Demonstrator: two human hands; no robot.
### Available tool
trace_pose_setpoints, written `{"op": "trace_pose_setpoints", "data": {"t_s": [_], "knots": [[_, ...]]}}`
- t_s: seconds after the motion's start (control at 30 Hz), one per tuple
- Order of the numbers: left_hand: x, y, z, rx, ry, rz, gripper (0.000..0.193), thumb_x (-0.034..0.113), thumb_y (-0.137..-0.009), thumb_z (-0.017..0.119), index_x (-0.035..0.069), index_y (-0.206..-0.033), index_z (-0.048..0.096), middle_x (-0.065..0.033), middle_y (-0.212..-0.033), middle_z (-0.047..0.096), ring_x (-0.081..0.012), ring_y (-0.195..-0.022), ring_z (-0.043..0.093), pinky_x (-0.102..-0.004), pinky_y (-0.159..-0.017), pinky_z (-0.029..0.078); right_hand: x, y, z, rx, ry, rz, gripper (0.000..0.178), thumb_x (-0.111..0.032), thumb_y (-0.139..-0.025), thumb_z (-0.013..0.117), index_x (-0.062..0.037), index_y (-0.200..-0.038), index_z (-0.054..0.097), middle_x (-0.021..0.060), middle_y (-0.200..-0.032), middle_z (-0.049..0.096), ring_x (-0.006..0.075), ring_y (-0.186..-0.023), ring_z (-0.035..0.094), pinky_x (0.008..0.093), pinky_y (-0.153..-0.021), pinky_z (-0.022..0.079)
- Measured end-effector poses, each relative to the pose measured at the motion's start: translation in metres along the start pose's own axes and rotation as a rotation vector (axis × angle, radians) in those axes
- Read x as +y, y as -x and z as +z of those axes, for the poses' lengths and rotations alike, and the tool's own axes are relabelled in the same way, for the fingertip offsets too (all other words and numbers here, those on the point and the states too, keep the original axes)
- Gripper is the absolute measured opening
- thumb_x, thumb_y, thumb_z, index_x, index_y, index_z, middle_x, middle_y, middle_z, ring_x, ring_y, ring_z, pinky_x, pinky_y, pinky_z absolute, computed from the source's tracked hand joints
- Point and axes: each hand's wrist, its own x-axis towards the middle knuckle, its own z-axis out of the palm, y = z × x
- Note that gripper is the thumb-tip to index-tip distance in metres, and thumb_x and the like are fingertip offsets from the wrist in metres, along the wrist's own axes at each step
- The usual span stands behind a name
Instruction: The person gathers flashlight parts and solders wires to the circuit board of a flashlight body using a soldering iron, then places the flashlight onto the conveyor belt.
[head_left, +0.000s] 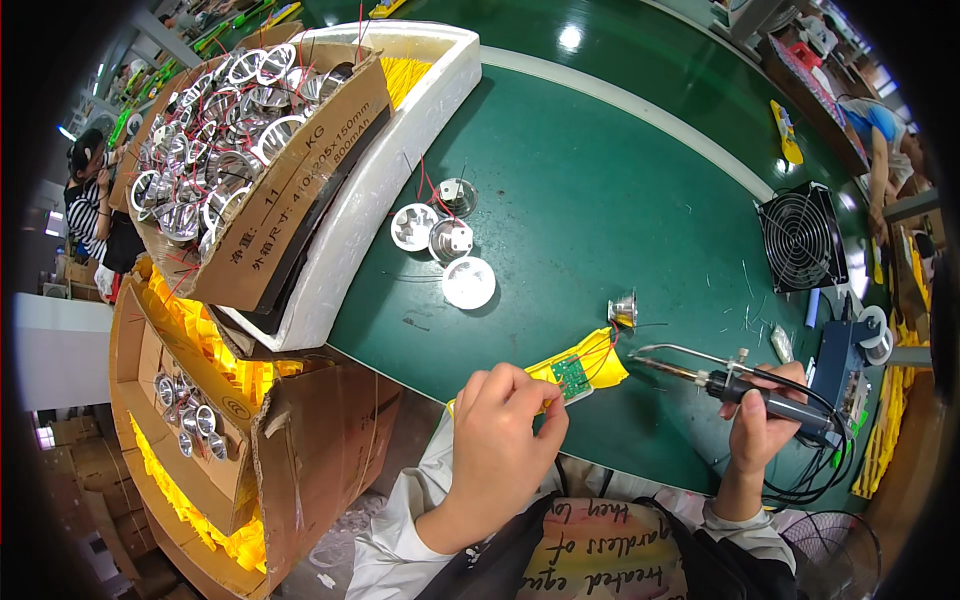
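Observation:
My left hand is closed round a yellow plastic housing, which shows on both sides of the fingers; the fingertips' exact grip is partly hidden. A small green circuit board lies in the housing, with thin red and dark wires beside it. Those wires run toward a silver reflector cup just beyond the housing. In my right hand is a soldering iron with a black handle and a curved metal tube above it. Its tip points left, close to the housing's right end but apart from the board.
Several reflector cups sit on the green table. A carton of reflectors rests over a white foam box at left. To the right stand a black fan, a solder spool, a soldering station and cables.

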Motion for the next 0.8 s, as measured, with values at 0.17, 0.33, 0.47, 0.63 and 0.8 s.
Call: {"op": "trace_pose_setpoints", "data": {"t_s": [0.17,0.33,0.47,0.63,0.8], "knots": [[0.004,0.007,0.003,0.048,-0.081,0.035,0.013,0.002,-0.060,0.065,0.003,-0.072,0.060,-0.0052,-0.068,0.049,-0.0221,-0.064,0.047,-0.0320,-0.059,0.041,0.010,0.001,-0.021,0.150,0.048,-0.041,0.023,-0.012,-0.072,0.059,-0.0011,-0.079,0.040,0.0081,-0.064,0.048,0.0105,-0.042,0.047,0.0189,-0.040,0.039],[0.001,0.010,0.008,0.080,-0.105,0.081,0.012,0.004,-0.062,0.065,0.004,-0.074,0.060,-0.0049,-0.069,0.048,-0.0236,-0.065,0.048,-0.0405,-0.075,0.042,0.018,0.004,-0.036,0.220,0.118,-0.063,0.014,-0.007,-0.075,0.056,-0.0008,-0.081,0.044,0.0068,-0.067,0.046,0.0113,-0.046,0.047,0.0195,-0.041,0.039],[-0.001,0.011,0.012,0.095,-0.099,0.094,0.012,0.004,-0.063,0.065,0.005,-0.074,0.060,-0.0051,-0.070,0.048,-0.0238,-0.066,0.048,-0.0412,-0.076,0.043,0.024,0.007,-0.045,0.248,0.103,-0.052,0.013,-0.005,-0.075,0.055,-0.0005,-0.081,0.044,0.0066,-0.067,0.045,0.0114,-0.046,0.047,0.0195,-0.041,0.040],[-0.003,0.013,0.012,0.120,-0.110,0.092,0.013,0.005,-0.063,0.064,0.005,-0.075,0.059,-0.0055,-0.070,0.048,-0.0241,-0.066,0.048,-0.0423,-0.077,0.043,0.029,0.009,-0.051,0.268,0.103,-0.011,0.015,-0.005,-0.075,0.056,-0.0015,-0.081,0.042,0.0059,-0.065,0.047,0.0112,-0.046,0.047,0.0196,-0.042,0.040],[-0.011,0.012,0.001,0.122,-0.017,0.143,0.015,0.005,-0.064,0.064,0.006,-0.078,0.060,-0.0050,-0.072,0.049,-0.0223,-0.068,0.049,-0.0400,-0.073,0.044,0.031,0.011,-0.052,0.285,0.204,0.028,0.015,-0.010,-0.077,0.054,-0.0030,-0.080,0.040,0.0052,-0.064,0.046,0.0103,-0.048,0.046,0.0191,-0.043,0.037]]}}
